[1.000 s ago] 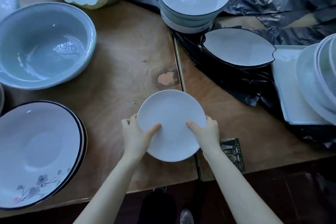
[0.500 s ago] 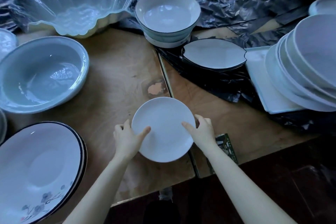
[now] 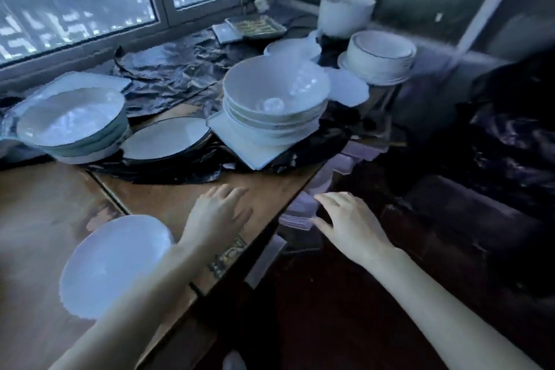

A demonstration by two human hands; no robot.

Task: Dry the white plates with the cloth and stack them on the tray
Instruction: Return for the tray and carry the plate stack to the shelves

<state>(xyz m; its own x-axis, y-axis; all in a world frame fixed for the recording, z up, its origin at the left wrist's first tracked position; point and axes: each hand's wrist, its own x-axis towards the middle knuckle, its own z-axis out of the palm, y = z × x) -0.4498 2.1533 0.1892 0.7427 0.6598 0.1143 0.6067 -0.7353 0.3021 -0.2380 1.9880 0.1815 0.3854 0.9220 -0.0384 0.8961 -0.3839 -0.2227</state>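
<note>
Both hands empty, fingers spread: left hand (image 3: 220, 213) over counter (image 3: 168, 198), right hand (image 3: 345, 219) beyond its edge. The white plate (image 3: 114, 264) lies flat, left of the left wrist; left hand nearer. No cloth identifiable.

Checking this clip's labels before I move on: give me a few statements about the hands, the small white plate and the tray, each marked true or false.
1. A stack of bowls stands on the square white tray. True.
2. The small white plate lies on the tray. False: it lies on the wooden table, beside the left forearm.
3. The left hand and right hand hold nothing. True.
4. The right hand rests on the table. False: it is out past the table's edge.
</note>
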